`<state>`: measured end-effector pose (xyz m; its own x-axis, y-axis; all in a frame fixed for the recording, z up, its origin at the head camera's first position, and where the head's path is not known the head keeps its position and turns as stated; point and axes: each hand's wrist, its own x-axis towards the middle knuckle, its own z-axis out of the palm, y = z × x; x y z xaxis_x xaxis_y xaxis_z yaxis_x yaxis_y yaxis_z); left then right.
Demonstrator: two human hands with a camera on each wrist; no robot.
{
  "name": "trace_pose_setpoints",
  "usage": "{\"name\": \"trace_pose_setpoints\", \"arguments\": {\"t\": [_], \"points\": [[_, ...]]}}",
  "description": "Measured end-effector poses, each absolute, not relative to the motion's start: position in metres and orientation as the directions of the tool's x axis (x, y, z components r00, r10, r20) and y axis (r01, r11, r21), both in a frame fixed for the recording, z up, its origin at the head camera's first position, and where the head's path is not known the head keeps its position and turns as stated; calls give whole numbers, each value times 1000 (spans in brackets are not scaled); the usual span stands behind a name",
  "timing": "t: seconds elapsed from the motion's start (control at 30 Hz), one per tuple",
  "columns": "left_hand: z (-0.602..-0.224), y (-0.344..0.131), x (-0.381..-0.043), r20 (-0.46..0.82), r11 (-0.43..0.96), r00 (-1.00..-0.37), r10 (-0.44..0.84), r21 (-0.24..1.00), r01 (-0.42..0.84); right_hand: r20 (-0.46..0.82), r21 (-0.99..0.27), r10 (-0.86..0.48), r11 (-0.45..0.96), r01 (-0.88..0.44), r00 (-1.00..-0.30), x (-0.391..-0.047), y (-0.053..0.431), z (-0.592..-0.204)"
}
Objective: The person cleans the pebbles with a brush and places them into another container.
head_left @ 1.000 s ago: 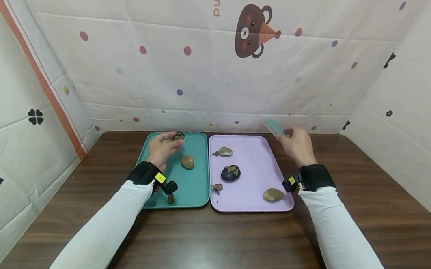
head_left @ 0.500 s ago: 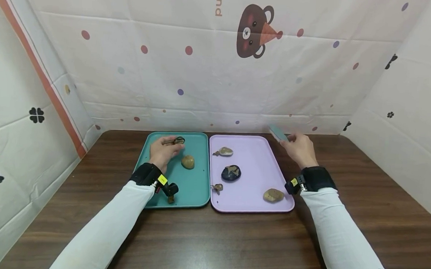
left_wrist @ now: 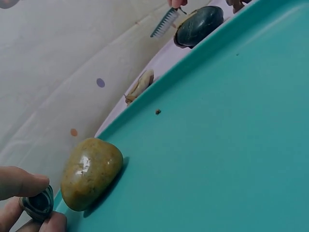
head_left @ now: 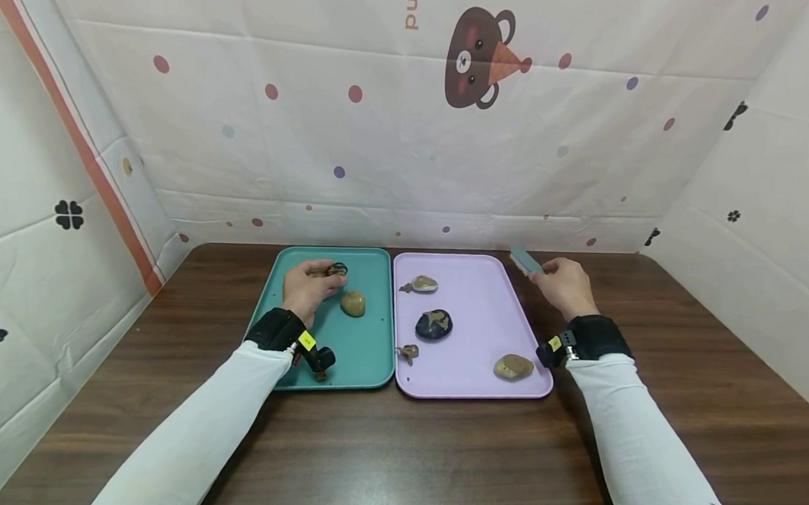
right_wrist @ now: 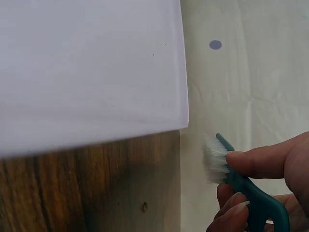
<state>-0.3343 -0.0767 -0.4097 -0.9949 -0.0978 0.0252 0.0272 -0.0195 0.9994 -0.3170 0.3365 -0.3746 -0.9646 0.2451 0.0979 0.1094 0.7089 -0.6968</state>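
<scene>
My left hand (head_left: 306, 289) pinches a small dark striped stone (left_wrist: 38, 204) between thumb and fingers over the far part of the teal tray (head_left: 364, 365). Right beside it on that tray lies a glossy yellow-brown stone (left_wrist: 91, 174). My right hand (head_left: 566, 285) grips a teal brush (right_wrist: 251, 193) with white bristles, thumb and fingers close behind the bristle head. The brush is off the far right corner of the lilac tray (head_left: 470, 370), its bristles facing the tray side in the right wrist view.
On the lilac tray are a black patterned stone (head_left: 433, 325), a tan stone (head_left: 513, 366), a pale stone (head_left: 424, 284) with a brown bit, and a small brown piece (head_left: 409, 352). Dark crumbs dot both trays. A printed cloth (head_left: 279, 147) hangs behind the wooden table (head_left: 393, 465).
My left hand has come slightly down and nearer with the striped stone. My right hand has lowered and shifted a little right with the brush. Things on the trays look unmoved.
</scene>
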Motion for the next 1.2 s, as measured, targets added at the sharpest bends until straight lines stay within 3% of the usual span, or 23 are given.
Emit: {"name": "trace_pose_setpoints", "arguments": {"t": [1.2], "points": [[-419, -75, -336, 100, 252, -987, -127, 965, 65, 61, -667, 179, 739, 93, -982, -322, 355, -394]]}}
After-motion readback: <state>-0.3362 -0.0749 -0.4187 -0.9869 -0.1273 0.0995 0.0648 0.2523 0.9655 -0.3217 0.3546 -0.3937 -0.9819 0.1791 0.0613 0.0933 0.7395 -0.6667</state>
